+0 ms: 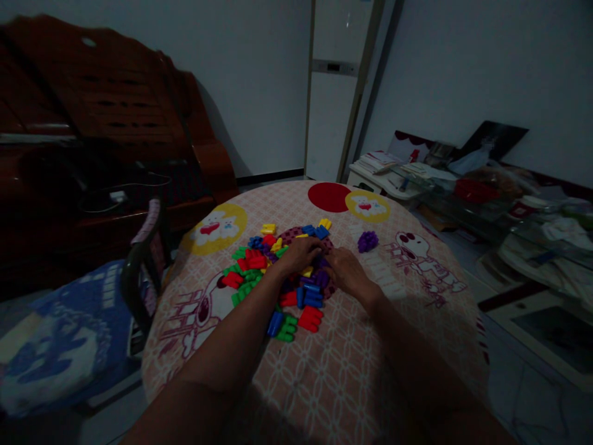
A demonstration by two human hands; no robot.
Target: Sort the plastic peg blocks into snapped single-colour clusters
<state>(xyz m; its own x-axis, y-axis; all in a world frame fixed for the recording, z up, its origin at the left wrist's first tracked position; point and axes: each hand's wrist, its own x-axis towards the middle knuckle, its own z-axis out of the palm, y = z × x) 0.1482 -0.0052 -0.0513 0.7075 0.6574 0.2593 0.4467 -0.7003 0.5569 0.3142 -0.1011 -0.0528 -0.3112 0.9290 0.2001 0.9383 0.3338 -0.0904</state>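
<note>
Holds left grip (302,255) and right grip (345,269) close together over a heap of plastic blocks (252,259) at the middle of a cloth-covered desk (296,371). Curls fingers inward from both sides, tips nearly meeting above purple blocks (320,275), probably to handle the same spot at once (pinching or merely touching: cannot tell in this gloom). Turns back of left grip uppermost, fingers bent downward; angles right grip inward, wrist slightly cocked. Stretches left forearm (248,324) and right forearm (403,346) forward over the near edge, converging at the heap. Has red, green, blue and yellow pieces massed mostly to the left, presumably pooled mid-desk for easy reach. Shows a purple cluster (367,241) alone beyond right grip, perhaps set apart to avoid mixing with loose pieces. Includes, farther out, a chair (131,272) close to the left edge, a wooden sofa (125,105) behind, and a tall white unit (333,117) against the wall.
</note>
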